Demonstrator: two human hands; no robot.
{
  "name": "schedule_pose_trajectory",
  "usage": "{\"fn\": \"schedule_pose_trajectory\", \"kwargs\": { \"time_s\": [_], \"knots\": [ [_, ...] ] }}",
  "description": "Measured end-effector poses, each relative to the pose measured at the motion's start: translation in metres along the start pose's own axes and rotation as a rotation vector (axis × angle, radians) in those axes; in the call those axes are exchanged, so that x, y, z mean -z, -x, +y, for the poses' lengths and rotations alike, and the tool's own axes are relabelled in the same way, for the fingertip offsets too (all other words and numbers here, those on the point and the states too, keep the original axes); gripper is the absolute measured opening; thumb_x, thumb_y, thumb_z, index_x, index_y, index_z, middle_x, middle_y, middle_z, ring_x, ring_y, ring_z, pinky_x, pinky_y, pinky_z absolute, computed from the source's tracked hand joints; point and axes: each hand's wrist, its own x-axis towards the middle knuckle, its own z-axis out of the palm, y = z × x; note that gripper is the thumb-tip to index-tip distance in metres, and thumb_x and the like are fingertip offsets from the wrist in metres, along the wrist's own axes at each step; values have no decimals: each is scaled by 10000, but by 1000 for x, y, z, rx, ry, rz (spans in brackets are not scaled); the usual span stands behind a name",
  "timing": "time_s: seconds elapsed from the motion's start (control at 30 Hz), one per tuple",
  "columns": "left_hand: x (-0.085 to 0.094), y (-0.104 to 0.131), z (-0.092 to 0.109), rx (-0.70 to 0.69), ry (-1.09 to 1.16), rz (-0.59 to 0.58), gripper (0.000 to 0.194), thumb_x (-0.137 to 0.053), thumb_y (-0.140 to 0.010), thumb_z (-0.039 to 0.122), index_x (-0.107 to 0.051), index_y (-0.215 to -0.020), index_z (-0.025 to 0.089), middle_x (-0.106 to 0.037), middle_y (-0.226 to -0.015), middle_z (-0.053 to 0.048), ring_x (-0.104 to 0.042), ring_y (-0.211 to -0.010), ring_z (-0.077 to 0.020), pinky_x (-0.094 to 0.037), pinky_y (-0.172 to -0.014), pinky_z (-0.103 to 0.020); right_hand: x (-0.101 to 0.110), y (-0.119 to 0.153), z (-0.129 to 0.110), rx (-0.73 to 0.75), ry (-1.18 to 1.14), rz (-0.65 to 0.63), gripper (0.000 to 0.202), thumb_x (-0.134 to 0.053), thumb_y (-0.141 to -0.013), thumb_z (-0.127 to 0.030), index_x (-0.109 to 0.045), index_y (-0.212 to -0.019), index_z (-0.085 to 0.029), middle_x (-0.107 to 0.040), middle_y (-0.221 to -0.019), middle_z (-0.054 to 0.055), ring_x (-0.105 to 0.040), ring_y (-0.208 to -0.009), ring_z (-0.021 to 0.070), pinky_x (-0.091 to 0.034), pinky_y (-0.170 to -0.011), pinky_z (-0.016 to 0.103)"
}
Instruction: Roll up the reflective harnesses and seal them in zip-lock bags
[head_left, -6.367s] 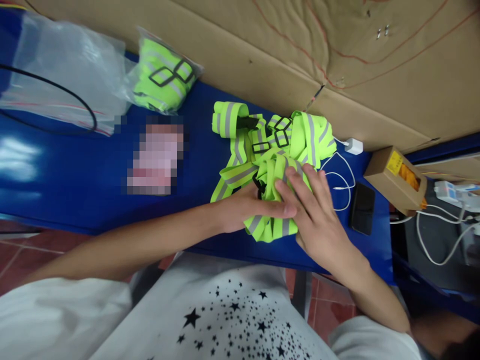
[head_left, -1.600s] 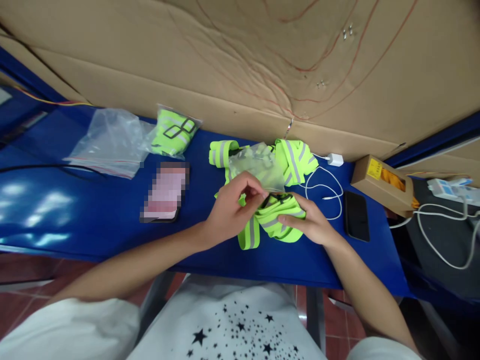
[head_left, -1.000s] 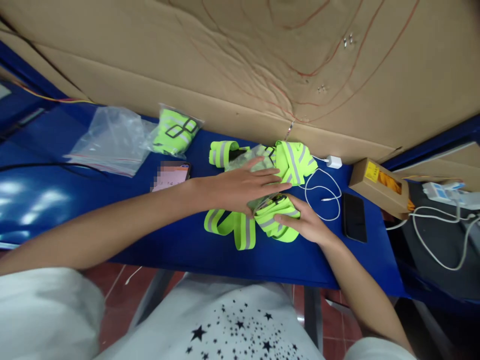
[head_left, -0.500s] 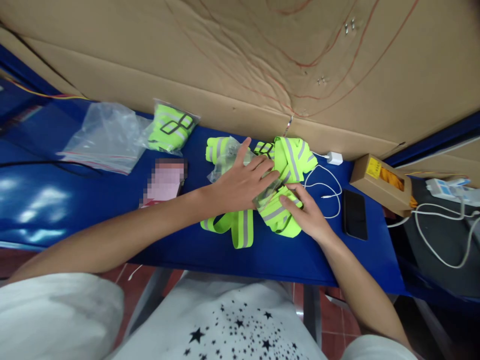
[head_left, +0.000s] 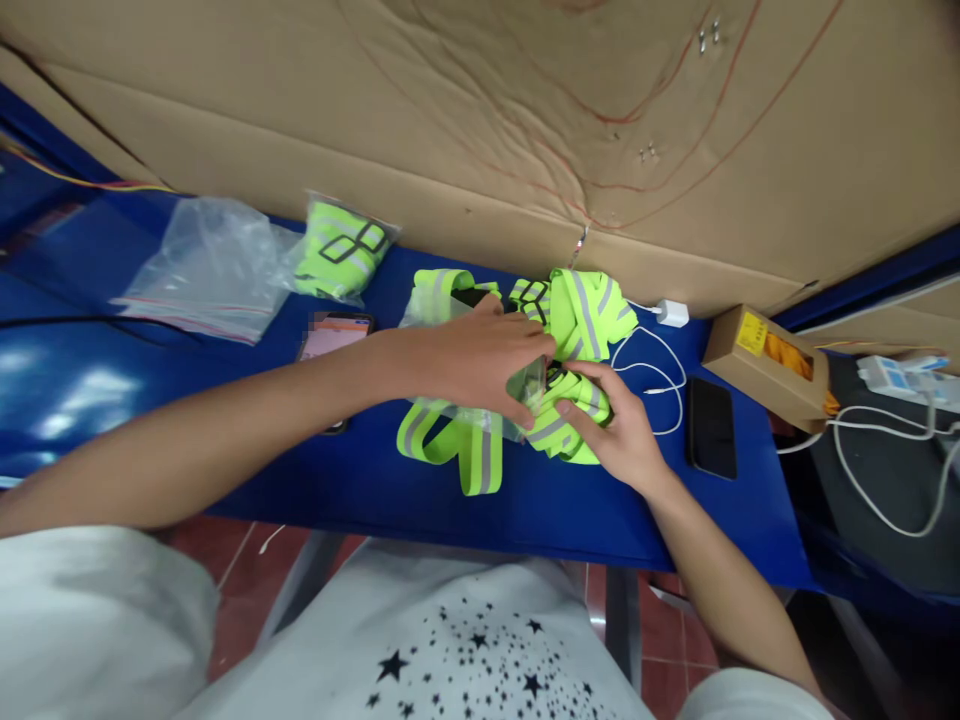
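Note:
My left hand (head_left: 487, 365) is closed on a clear plastic bag (head_left: 529, 385), its fingers curled over the bag's mouth. My right hand (head_left: 619, 420) grips a folded bundle of neon-yellow reflective strap (head_left: 574, 415) with grey stripes, the thumb in front and the fingers behind. The bundle's left end is at the bag's opening; how far inside it sits I cannot tell. Loose neon strap (head_left: 480, 455) lies looped below my left forearm. Behind my hands rests another neon strap bundle (head_left: 589, 312) with black buckles.
A bagged neon bundle (head_left: 341, 250) and a stack of empty zip bags (head_left: 217, 270) lie at the back left. My left forearm partly covers a lit phone (head_left: 334, 335). To the right are a black phone (head_left: 711, 428), a white charger (head_left: 671, 313) with cable and a cardboard box (head_left: 772, 365).
My left hand has turned and drawn the bag's mouth against the bundle's left end. The right hand has shifted slightly, still holding the bundle.

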Motion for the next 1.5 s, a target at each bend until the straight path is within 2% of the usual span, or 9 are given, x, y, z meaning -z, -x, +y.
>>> {"fn": "schedule_pose_trajectory", "kwargs": {
  "time_s": [0.2,0.4,0.57,0.8,0.97,1.1,1.27,1.4,1.5],
  "knots": [
    [3,-1,6,142,97,35,545,-777,-814,570,-592,-1185,216,-730,-1011,-51,-654,-903,-256,-350,-743,-297,6,1,-3,60,50,30,347,-743,-913,-423,-614,-1188,-256,-729,-1069,30,-713,-967,204,-548,-828,315],
    [-15,-4,11,111,243,-42,702,-850,-758,525,-547,-1307,209,-731,-1091,-65,-663,-965,-263,-348,-711,-279,5,3,-4,147,75,-107,394,-784,-882,-371,-616,-1226,-277,-747,-1142,14,-744,-953,185,-564,-804,287],
    [-18,-2,14,135,313,-17,735,-822,-752,597,-584,-1311,183,-723,-1061,-83,-654,-901,-257,-369,-702,-291,14,4,-4,182,-8,-70,513,-862,-805,-401,-587,-1214,-262,-747,-1130,31,-742,-1020,198,-577,-834,289],
    [-6,2,33,110,302,-113,588,-848,-696,634,-694,-1030,174,-680,-798,-39,-592,-713,-218,-320,-645,-300,21,4,-9,328,-74,-154,455,-873,-779,-473,-655,-1116,-258,-752,-1009,4,-707,-779,148,-559,-654,251],
    [-9,3,35,94,516,-75,743,-856,-712,516,-574,-1313,182,-713,-1082,-68,-642,-880,-223,-381,-706,-287,15,3,-10,421,-86,-106,442,-857,-806,-449,-667,-1151,-249,-726,-1071,40,-707,-951,190,-585,-830,317],
    [-10,2,40,78,634,-84,842,-822,-719,525,-490,-1422,200,-687,-1222,-93,-652,-1021,-252,-435,-792,-297,13,7,-13,491,-88,51,179,-590,-1017,-349,-688,-1073,-210,-684,-1020,72,-669,-952,189,-564,-834,348],
    [-16,-4,49,105,645,-62,907,-835,-733,513,-432,-1471,175,-690,-1200,-110,-664,-995,-263,-444,-772,-305,6,12,-14,426,-31,236,220,-686,-895,-102,-607,-1058,-227,-654,-955,23,-659,-889,150,-549,-769,292],
    [-27,-9,44,32,697,20,783,-856,-742,475,-503,-1373,173,-693,-1180,-94,-667,-1028,-247,-454,-797,-296,5,11,-17,412,-5,242,116,-693,-916,-133,-642,-965,-225,-672,-898,12,-666,-870,152,-552,-796,302],
    [-27,-9,34,8,773,109,749,-856,-748,456,-511,-1367,213,-647,-1326,-85,-632,-1179,-249,-470,-913,-313,13,7,-20,318,-111,114,135,-582,-1018,-247,-698,-1087,-242,-735,-1055,47,-702,-1037,191,-570,-909,348]
  ]
}}
